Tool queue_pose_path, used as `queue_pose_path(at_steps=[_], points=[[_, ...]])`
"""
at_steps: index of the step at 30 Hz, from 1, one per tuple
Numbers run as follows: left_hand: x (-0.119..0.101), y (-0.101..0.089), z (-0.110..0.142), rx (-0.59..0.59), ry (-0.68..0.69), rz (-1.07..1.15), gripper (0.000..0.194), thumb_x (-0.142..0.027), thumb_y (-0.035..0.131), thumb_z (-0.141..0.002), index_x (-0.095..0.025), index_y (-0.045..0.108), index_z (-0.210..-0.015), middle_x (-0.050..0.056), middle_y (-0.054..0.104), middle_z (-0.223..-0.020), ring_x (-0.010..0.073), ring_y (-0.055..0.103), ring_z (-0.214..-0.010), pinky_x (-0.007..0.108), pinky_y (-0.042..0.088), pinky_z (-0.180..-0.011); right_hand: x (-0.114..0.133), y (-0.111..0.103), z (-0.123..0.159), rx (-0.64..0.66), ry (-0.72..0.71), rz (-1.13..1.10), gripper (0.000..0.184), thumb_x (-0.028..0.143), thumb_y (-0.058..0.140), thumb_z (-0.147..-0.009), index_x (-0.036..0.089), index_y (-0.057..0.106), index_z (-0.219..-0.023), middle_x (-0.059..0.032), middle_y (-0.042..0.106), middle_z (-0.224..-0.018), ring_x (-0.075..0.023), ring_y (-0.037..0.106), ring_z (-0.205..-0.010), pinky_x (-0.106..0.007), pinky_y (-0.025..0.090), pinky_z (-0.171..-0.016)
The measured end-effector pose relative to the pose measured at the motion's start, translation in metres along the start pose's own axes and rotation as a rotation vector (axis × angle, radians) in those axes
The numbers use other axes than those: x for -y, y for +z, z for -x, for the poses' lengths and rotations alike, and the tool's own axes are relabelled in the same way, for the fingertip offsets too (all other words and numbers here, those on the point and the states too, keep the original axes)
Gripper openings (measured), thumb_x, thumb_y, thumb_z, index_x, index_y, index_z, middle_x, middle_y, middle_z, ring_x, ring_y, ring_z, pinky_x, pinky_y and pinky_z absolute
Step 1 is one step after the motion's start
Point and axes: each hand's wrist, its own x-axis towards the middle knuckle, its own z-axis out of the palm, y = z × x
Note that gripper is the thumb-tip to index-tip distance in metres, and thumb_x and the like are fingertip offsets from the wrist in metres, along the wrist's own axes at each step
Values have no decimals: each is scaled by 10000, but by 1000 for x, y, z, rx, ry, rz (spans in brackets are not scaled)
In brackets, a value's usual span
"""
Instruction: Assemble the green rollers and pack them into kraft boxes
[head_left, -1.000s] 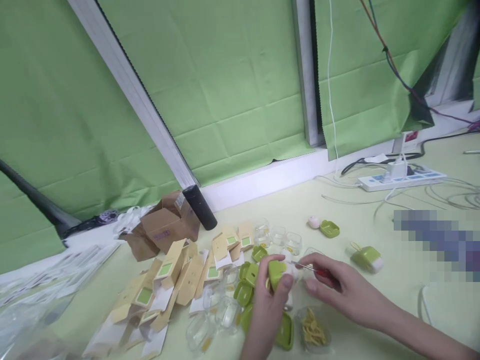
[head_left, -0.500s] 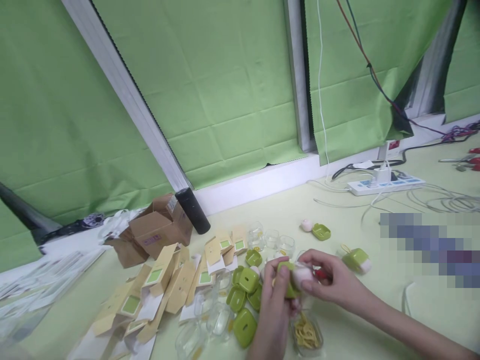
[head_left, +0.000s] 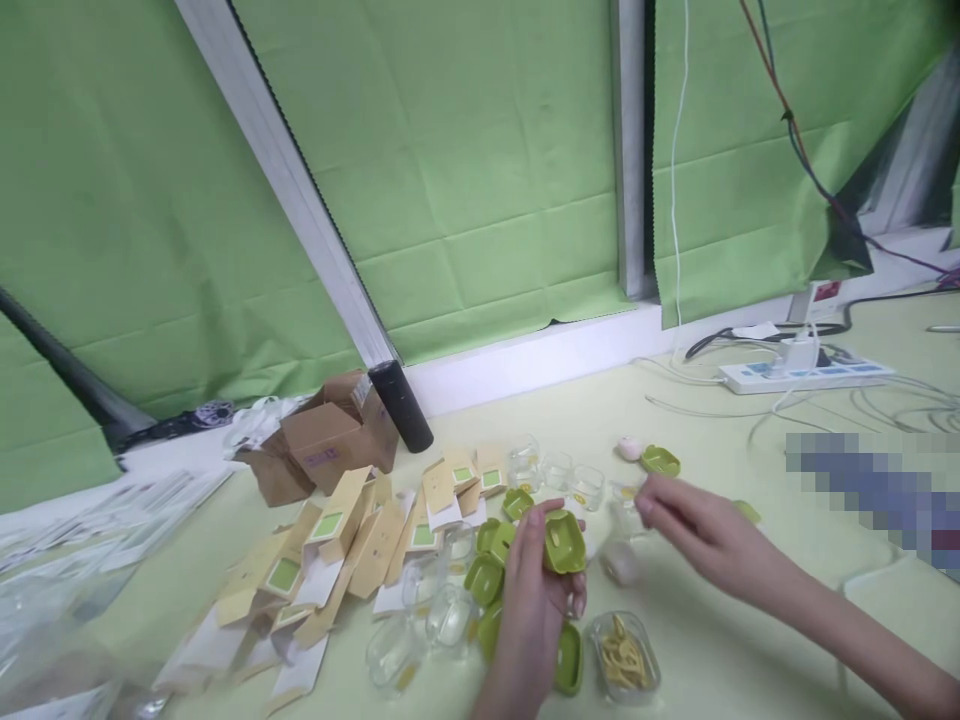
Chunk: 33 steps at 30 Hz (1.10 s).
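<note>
My left hand (head_left: 536,580) is closed round a green plastic case shell (head_left: 564,542), its hollow side facing me. To the right, my right hand (head_left: 694,525) has its fingers pinched together. Whatever sits in that pinch is too small to make out. Just below and left of these fingertips is a blurred pinkish-white ball (head_left: 620,563); I cannot tell whether it hangs from them. More green shells (head_left: 484,578) lie partly behind my left hand. A clear box (head_left: 654,650) nearby contains yellow straps (head_left: 624,655).
Clear plastic boxes (head_left: 450,615) and folded cream cartons (head_left: 379,540) spread to the left. Behind them are a brown cardboard box (head_left: 330,430) and a black cylinder (head_left: 402,405). Another pink ball (head_left: 628,448) lies beside a green shell (head_left: 661,461). A power strip (head_left: 806,372) sits back right.
My hands have moved apart, the right one going right and up. The pinkish-white ball has left the green shell, which stays in my left hand. The view has shifted slightly.
</note>
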Motion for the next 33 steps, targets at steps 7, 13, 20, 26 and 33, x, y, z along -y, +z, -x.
queue_pose_path(at_steps=[7, 13, 20, 26, 33], points=[[20, -4, -4, 27, 11, -291, 585, -689, 445, -768, -193, 537, -1066, -62, 425, -556, 62, 354, -406, 190, 261, -391, 24, 22, 14, 127, -151, 147, 356, 290, 331, -942, 201, 584, -708, -17, 637, -669, -147, 568, -567, -261, 263, -513], [22, -4, -3, -7, 12, -366, 630, -713, 476, -727, -194, 551, -1076, -50, 444, -573, 75, 368, -437, 200, 257, -403, 25, 25, 15, 120, -158, 121, 368, 261, 336, -931, 190, 559, -646, -18, 619, -620, -137, 542, -536, -259, 254, -506], [20, 0, -3, -45, 28, -382, 615, -692, 590, -656, -191, 552, -1012, -70, 430, -571, 50, 346, -402, 186, 255, -394, 21, 31, 16, 57, -167, 303, 349, 248, 331, -927, 191, 566, -675, -30, 629, -633, -143, 558, -510, -278, 198, -488], [20, -1, -1, 3, -48, -270, 654, -717, 528, -687, -175, 538, -1053, -64, 450, -570, 48, 346, -379, 184, 248, -372, 24, 36, 19, 52, -200, 165, 332, 249, 319, -935, 192, 553, -706, -22, 629, -659, -142, 567, -564, -258, 263, -517], [16, 3, 2, 35, -100, -178, 605, -687, 549, -699, -196, 514, -1051, -57, 467, -606, 36, 347, -399, 165, 215, -381, 22, 33, 12, 60, -112, 38, 337, 315, 395, -899, 190, 534, -618, 12, 574, -571, -116, 477, -508, -234, 256, -493]])
